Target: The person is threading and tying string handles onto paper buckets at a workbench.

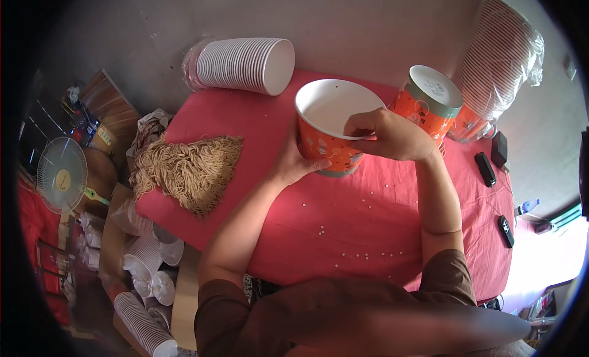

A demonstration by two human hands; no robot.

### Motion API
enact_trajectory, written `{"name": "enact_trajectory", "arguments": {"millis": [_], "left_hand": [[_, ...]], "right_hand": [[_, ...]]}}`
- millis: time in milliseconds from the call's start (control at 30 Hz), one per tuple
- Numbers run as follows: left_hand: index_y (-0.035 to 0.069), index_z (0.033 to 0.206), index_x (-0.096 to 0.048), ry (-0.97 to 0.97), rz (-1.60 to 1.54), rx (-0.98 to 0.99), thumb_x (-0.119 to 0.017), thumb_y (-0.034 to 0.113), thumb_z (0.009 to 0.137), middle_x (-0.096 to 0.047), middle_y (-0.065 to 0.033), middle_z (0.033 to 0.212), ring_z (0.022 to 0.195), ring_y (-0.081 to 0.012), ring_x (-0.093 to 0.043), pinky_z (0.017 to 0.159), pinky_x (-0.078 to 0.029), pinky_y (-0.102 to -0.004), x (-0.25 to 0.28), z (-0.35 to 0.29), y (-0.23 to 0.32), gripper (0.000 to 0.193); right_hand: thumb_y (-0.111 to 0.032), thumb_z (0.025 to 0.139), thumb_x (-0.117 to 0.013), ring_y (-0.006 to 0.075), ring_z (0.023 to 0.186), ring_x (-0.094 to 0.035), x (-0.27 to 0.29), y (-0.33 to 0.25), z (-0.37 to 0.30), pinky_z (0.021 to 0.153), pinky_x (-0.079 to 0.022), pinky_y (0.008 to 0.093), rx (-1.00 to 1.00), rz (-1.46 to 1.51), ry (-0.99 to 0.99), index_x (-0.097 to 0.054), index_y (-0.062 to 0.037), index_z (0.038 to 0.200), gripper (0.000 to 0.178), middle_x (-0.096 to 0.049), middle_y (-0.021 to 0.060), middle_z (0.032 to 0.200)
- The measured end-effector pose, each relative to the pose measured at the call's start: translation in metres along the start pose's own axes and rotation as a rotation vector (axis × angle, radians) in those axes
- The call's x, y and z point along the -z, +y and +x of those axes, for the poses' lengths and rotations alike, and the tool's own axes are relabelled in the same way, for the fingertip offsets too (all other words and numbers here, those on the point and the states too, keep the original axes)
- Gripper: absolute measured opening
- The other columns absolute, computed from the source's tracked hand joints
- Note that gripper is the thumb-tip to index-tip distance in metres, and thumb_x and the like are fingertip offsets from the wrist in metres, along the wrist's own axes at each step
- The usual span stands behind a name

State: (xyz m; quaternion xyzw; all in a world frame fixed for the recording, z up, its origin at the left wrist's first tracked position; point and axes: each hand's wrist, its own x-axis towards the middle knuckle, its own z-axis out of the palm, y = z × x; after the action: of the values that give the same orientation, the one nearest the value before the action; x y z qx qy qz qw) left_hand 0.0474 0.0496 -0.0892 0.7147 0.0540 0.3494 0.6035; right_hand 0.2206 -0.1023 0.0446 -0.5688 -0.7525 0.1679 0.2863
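Observation:
An orange paper bucket (329, 149) with a white inside and a printed pattern stands upright on the red tablecloth. My left hand (293, 160) wraps round its left side, the thumb lying along the near wall. At the right of the rim, my right hand (392, 135) is closed, its fingertips bent over the edge into the bucket. Whatever those fingers pinch is hidden. To the left lies a heap of tan cords (190, 170). Several small white beads (361, 255) are scattered on the cloth nearer to me.
Behind the bucket on the left lies a stack of white paper buckets (245, 63). An upside-down orange bucket (423, 105) and a tall wrapped stack (494, 62) stand on the right. Black devices (485, 169) line the right table edge. Stacked cups (144, 259) and a fan (62, 174) are left of the table.

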Motion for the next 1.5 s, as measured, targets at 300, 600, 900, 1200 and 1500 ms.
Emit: {"name": "enact_trajectory", "arguments": {"millis": [300,600,900,1200,1500], "left_hand": [[0.003,0.147,-0.031,-0.328,0.494,0.288,-0.087,0.019,0.063,-0.043,-0.0193,0.147,0.138,-0.0297,-0.038,0.116,-0.03,-0.0401,0.029,0.001,0.02,0.102],[0.001,0.114,-0.064,-0.137,0.924,0.388,-0.061,0.01,0.088,-0.068,-0.0197,0.108,0.099,-0.0319,-0.067,0.088,-0.051,-0.0387,0.056,-0.008,0.053,0.028],[0.0,0.095,-0.064,0.281,1.227,0.254,-0.063,0.003,0.087,-0.063,-0.0148,0.096,0.086,-0.0299,-0.065,0.076,-0.05,-0.0369,0.144,-0.059,0.091,0.009],[0.006,0.093,-0.071,0.169,1.485,-0.072,-0.065,0.003,0.082,-0.065,-0.0079,0.096,0.094,-0.0286,-0.064,0.083,-0.052,-0.0402,0.176,-0.069,0.07,0.012],[0.004,0.084,-0.071,0.245,1.485,-0.056,-0.069,0.004,0.079,-0.065,-0.0076,0.089,0.092,-0.0286,-0.063,0.081,-0.053,-0.0396,0.181,-0.075,0.065,0.005]], "right_hand": [[-0.01,0.081,-0.069,0.0263,0.063,-0.065,-0.027,-0.023,-0.001,0.058,-0.049,0.0359,0.053,-0.081,-0.064,-0.063,0.0001,0.087,0.013,-0.065,0.0141,0.069],[-0.021,0.086,-0.065,0.0327,0.061,-0.063,-0.041,-0.031,0.005,0.058,-0.047,0.0414,0.015,-0.036,-0.07,-0.059,-0.0019,0.087,0.019,-0.063,0.0139,0.064],[-0.021,0.085,-0.065,0.0344,0.066,-0.063,-0.041,-0.028,0.007,0.061,-0.047,0.0436,0.008,-0.001,-0.086,-0.059,-0.0015,0.088,0.02,-0.063,0.0156,0.068],[-0.021,0.085,-0.065,0.0331,0.065,-0.063,-0.038,-0.035,0.006,0.061,-0.047,0.0429,-0.037,-0.013,-0.106,-0.06,-0.0023,0.088,0.02,-0.063,0.0143,0.067],[-0.014,0.084,-0.068,0.0228,0.062,-0.06,-0.039,-0.031,0.006,0.059,-0.046,0.0351,0.005,-0.053,-0.11,-0.061,0.0007,0.091,0.018,-0.063,0.0115,0.069]]}}
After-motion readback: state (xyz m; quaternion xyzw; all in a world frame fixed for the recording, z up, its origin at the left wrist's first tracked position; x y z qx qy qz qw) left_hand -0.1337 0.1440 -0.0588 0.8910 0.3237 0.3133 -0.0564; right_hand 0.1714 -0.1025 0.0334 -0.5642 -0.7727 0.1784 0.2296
